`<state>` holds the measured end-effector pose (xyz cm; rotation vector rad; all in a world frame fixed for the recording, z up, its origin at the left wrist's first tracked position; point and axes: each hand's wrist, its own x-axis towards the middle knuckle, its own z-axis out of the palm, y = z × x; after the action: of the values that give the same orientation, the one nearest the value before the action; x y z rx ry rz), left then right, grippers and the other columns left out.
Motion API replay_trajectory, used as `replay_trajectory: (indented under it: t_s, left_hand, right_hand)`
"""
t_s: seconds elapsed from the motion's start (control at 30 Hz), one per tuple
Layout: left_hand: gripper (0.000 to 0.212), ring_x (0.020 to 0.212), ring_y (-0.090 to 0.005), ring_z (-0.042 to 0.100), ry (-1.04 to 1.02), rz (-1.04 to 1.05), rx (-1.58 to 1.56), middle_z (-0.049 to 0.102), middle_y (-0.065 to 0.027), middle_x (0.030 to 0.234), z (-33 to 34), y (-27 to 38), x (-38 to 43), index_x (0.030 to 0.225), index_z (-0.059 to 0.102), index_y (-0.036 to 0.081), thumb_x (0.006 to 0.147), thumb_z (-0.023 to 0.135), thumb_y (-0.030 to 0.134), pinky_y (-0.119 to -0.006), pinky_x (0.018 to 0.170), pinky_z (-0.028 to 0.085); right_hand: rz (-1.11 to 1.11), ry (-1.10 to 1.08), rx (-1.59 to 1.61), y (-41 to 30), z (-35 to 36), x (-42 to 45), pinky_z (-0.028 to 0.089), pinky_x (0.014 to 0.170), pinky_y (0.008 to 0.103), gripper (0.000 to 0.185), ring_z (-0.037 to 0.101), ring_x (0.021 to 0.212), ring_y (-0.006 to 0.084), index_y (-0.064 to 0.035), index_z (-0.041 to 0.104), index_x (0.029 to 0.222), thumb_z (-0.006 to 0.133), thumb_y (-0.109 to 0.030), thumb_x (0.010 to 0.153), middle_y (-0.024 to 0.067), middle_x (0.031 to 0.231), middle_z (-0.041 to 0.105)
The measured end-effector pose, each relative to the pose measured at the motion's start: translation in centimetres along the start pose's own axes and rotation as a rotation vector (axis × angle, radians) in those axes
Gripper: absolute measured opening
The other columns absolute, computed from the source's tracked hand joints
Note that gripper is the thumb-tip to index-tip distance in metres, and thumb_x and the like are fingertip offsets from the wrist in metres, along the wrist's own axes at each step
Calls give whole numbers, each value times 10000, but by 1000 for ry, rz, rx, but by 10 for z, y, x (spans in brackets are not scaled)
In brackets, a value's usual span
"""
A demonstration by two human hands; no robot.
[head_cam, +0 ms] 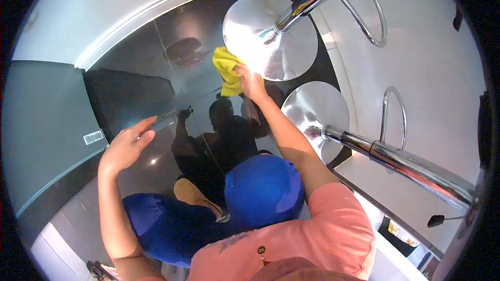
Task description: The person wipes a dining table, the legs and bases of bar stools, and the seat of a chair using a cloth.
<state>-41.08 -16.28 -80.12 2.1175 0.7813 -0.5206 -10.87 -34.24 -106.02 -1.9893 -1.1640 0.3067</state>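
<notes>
My right hand (251, 82) grips a yellow cloth (226, 71) beside the round metal base (297, 43) of a bar stool. The cloth lies against the glossy dark tile floor (187, 86) at the left edge of that base. A second round chrome base (308, 105) stands nearer, right of my forearm. My left hand (131, 142) holds nothing; its thumb and index finger are apart above the floor at the left. The floor mirrors my body and arms.
Chrome stool posts (390, 156) with looped footrests (394, 97) rise at the right, before a white panel (429, 66). White baseboard (164, 8) runs along the far wall. A grey-green panel (47, 117) with a label stands at the left. Shelves with items are at lower right.
</notes>
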Motion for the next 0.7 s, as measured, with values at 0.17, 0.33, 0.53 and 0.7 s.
replay_trajectory:
  t_s: [0.17, 0.33, 0.53, 0.7]
  left_hand:
    - [455, 1126, -358, 533, 24, 74, -2, 568, -221, 1192, -6, 3, 17, 1309, 463, 63, 921, 503, 296, -397, 947, 410]
    - [464, 1130, -368, 529, 47, 349, -21, 551, -226, 1218, 8, -7, 76, 1319, 451, 60, 922, 501, 295, -399, 959, 412]
    - [408, 1102, -386, 529, 56, 132, 122, 572, -220, 1176, 19, -46, 126, 1239, 506, 35, 902, 507, 264, -437, 929, 423]
    - [362, 1039, -399, 560, 117, 208, 91, 594, -233, 1113, 28, -61, 144, 1213, 533, 56, 887, 524, 215, -461, 892, 441]
  right_hand:
    - [291, 407, -226, 5, -77, 12, 439, 929, 418, 431, 569, 1059, 373, 11, 545, 1172, 455, 64, 754, 221, 1140, 590]
    - [194, -28, -482, 27, -63, -17, 415, 962, 416, 565, 526, 1120, 386, -72, 520, 1237, 509, 57, 687, 219, 1212, 553]
    - [335, -390, -149, -56, -66, -2, 435, 943, 373, 564, 576, 1065, 351, -91, 566, 1222, 489, 26, 675, 228, 1133, 596]
    - [402, 255, -227, -35, -141, -22, 429, 922, 413, 450, 574, 1022, 382, -6, 489, 1145, 528, 20, 697, 231, 1070, 599]
